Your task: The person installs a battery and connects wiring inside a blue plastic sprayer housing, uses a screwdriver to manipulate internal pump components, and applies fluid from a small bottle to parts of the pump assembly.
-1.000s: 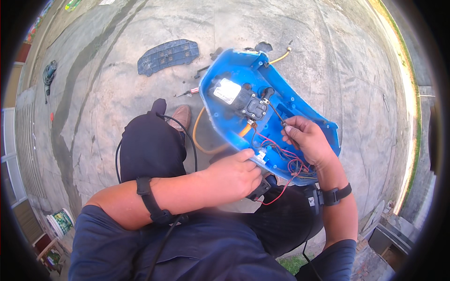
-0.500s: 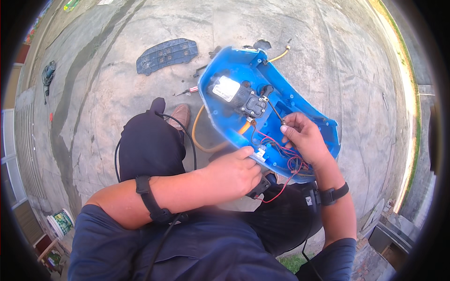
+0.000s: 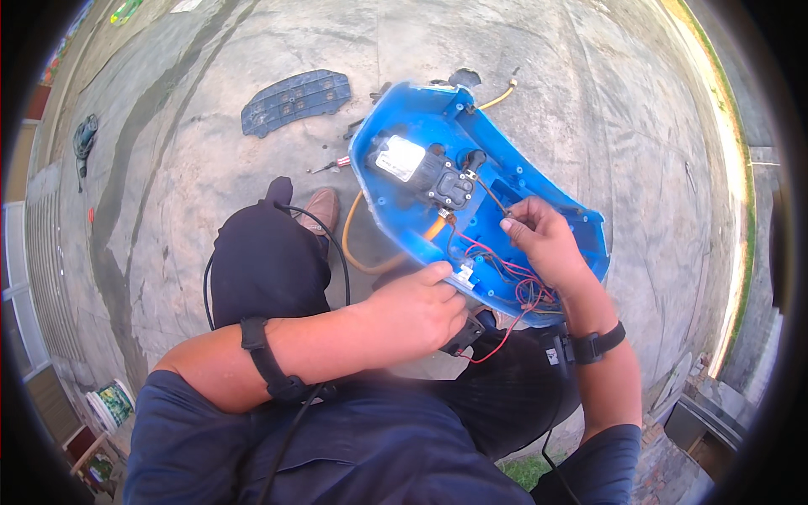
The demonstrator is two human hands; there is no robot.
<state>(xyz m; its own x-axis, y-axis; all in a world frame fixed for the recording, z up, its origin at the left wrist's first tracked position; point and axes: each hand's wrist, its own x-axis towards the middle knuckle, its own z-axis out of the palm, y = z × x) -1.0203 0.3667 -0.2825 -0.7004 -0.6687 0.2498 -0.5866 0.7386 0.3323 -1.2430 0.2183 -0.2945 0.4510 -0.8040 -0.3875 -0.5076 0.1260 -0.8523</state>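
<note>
Step in hand looked like working the elbow fitting (image 3: 475,159) on the pump (image 3: 455,188). Right hand (image 3: 545,241): fingers pinching a thin screwdriver (image 3: 494,195), tip at the fitting. Left hand (image 3: 417,311): fingers clamped on the near rim of the blue housing (image 3: 397,212), which sat open side up ahead of the right knee (image 3: 528,370), pump inside. Next move probably called for a steady rim and a well-seated tip. Surface was stained concrete (image 3: 210,160), apparently outdoors; dark ribbed panel (image 3: 296,103) lay beyond, bucket (image 3: 112,404) far left
</note>
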